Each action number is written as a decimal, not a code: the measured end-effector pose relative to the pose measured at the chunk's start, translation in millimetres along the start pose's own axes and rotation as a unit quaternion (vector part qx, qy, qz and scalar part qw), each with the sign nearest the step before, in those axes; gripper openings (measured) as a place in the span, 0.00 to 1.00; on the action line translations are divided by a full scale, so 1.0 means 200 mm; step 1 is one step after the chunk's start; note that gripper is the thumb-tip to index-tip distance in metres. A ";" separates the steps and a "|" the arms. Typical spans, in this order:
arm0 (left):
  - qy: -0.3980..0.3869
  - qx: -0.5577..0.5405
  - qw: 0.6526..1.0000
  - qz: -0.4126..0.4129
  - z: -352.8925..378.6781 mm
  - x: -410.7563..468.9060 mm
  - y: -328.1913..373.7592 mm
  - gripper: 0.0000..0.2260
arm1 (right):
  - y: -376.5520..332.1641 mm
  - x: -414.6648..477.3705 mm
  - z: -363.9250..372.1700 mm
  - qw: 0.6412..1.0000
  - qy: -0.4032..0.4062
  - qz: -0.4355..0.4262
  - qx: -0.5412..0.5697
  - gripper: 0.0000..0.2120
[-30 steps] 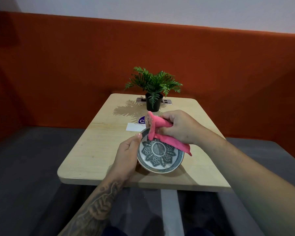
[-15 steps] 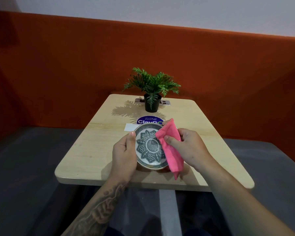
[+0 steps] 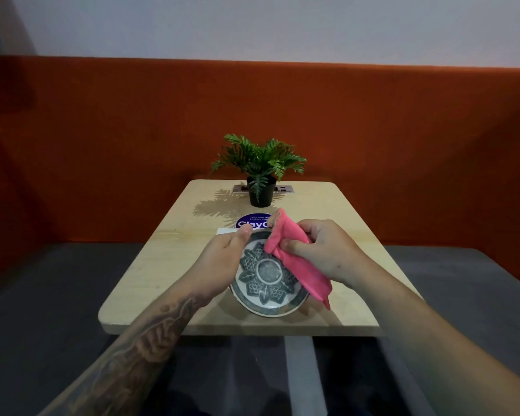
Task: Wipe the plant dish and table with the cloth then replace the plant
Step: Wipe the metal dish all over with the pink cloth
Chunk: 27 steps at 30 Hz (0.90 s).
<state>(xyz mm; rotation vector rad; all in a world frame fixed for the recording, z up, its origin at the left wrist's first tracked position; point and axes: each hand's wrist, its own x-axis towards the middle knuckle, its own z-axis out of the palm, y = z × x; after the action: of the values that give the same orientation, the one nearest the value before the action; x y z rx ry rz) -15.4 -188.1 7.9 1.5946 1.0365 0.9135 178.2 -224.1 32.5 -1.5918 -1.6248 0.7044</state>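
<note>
Dish (image 3: 267, 276), a round patterned one with a grey leaf design and a dark rim band, was held tilted with its face toward the camera, over the near half of the wooden table (image 3: 168, 265), close to the near edge. Whether its lower rim touched the tabletop could not be told. The left hand (image 3: 219, 259) gripped the dish by its left rim, the thumb hooked over the upper edge and the fingers hidden behind. The right hand (image 3: 321, 253) had its fingers curled tight round a bunched pink cloth (image 3: 302, 273), which lay against the right side of the dish's face; one end stuck up past the top rim and the other hung down past the lower right rim.

A potted plant (image 3: 260, 163) in a black pot (image 3: 261, 195) stood upright near the far edge, well apart from the dish, just in front of a metal socket plate (image 3: 285, 189) set into the tabletop. Between pot and dish lay a round blue sticker (image 3: 251, 221) and beside it a white slip (image 3: 225, 231), both partly hidden by the hands. An orange bench back (image 3: 102, 145) rose behind the table.
</note>
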 end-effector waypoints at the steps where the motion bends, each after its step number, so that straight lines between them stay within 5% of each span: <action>1: 0.017 0.002 1.000 0.001 0.01 0.00 0.00 0.26 | 0.00 0.00 0.00 1.000 0.012 -0.003 0.009 0.05; 21: 0.307 -0.020 0.945 0.113 0.09 -0.03 0.04 0.19 | 0.10 -0.11 0.32 0.936 0.162 0.057 0.307 0.11; 27: 0.227 -0.084 0.969 0.043 0.07 -0.05 0.03 0.20 | 0.11 -0.10 0.23 0.949 0.144 0.060 0.273 0.05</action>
<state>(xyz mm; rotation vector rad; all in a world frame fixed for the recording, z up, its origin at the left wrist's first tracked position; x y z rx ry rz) -4.8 -203.8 9.2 1.3250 1.1698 1.4315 153.6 -237.1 -14.6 -1.3123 -1.0125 0.8506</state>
